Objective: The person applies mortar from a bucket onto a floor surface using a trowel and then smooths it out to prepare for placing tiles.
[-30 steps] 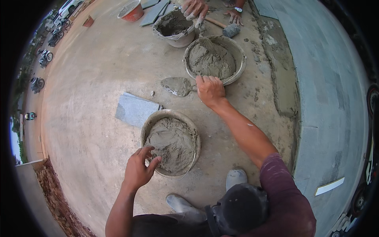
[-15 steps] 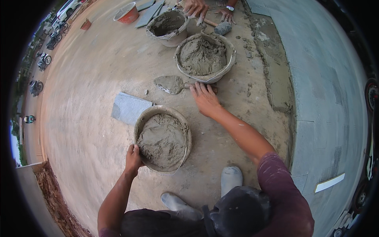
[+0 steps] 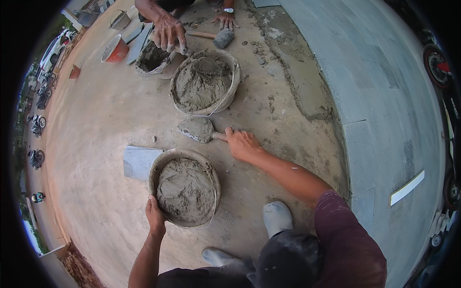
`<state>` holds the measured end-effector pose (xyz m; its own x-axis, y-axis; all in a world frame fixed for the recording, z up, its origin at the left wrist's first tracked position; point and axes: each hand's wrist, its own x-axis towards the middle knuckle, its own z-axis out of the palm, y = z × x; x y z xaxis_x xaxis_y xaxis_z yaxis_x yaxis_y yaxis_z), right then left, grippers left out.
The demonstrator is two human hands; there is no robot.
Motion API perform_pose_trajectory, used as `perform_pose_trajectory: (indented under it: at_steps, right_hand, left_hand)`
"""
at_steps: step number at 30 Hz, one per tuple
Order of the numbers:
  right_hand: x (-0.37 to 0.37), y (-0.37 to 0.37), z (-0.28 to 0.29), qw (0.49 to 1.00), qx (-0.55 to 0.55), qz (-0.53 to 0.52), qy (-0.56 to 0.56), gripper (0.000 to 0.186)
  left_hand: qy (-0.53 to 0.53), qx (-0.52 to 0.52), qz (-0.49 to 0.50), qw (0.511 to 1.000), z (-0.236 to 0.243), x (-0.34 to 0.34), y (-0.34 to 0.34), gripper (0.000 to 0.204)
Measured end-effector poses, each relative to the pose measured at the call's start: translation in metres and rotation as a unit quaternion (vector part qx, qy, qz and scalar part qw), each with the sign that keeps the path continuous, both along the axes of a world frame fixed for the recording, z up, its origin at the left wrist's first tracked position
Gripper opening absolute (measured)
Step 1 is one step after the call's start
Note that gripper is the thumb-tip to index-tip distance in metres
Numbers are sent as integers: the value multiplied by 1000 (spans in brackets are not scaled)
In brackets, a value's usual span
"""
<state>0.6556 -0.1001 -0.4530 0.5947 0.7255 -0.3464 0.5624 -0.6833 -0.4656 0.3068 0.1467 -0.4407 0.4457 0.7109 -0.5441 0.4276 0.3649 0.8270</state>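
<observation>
My left hand point(image 3: 155, 217) grips the left rim of a bucket point(image 3: 218, 185) filled with wet grey mortar point(image 3: 185, 189), thumb on top and fingers hidden beneath the edge. To the right and farther off, my right hand point(image 3: 243, 145) is closed around the handle of a trowel point(image 3: 198, 129). Its mortar-coated blade points left, low over or on the ground; which one I cannot tell. Just beyond the blade stands a second bucket point(image 3: 234, 93), heaped with mortar point(image 3: 201, 84). A flat grey tile point(image 3: 139, 162) lies against the near bucket's left side.
A co-worker's hand point(image 3: 168, 31) reaches over a third bucket point(image 3: 161, 67); the other hand point(image 3: 224, 20) rests on the ground by a mallet point(image 3: 223, 38). Grey paving point(image 3: 360, 96) runs along the right, edged by a mortar strip point(image 3: 307, 86). An orange bucket point(image 3: 115, 50) stands far left.
My right hand has gone from fingers laid over the trowel handle to wrapped round it, and the trowel has shifted slightly away from the second bucket. The co-worker's hand has moved nearer the buckets.
</observation>
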Motion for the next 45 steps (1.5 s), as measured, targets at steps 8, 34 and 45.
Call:
perform_pose_trajectory:
  at_steps: [8, 34, 45]
  right_hand:
    - [-55, -210, 61, 990, 46, -124, -46, 37]
    - [-110, -59, 121, 964, 10, 93, 249, 36]
    - [-118, -72, 100, 912, 62, 74, 398, 33]
  left_hand:
    - [-51, 93, -15, 994, 33, 42, -18, 43]
    - [-42, 294, -58, 953, 68, 130, -57, 51]
    - [-121, 233, -34, 964, 58, 134, -57, 42]
